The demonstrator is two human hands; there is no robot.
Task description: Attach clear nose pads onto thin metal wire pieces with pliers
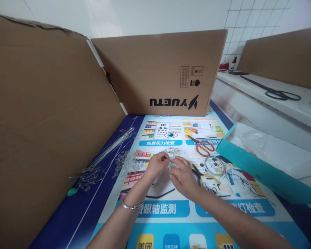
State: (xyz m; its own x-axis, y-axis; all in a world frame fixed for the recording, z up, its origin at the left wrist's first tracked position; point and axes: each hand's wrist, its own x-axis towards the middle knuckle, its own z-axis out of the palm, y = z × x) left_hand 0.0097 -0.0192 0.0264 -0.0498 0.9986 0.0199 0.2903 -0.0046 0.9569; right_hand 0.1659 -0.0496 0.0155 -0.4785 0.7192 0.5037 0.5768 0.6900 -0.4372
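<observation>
My left hand (157, 166) is closed in a pinch, and a thin wire shows just below its fingertips. My right hand (182, 176) meets it from the right, its fingers bent and the fingertips close to the left ones; what they grip is too small to make out. Just beyond the fingers lies a tangle of fine wire pieces (174, 150). Clear beads (126, 163) are scattered left of my left hand. Pliers (208, 177) with yellow handles rest beside my right hand, partly hidden by it.
Red-handled scissors (204, 147) and a wire coil (209, 169) lie right of my hands. A teal box (264, 169) stands further right. Straight wires (116, 142) and a wire bundle (89, 178) lie left. Cardboard panels (158, 72) wall the back and left. Black scissors (277, 92) rest on a ledge.
</observation>
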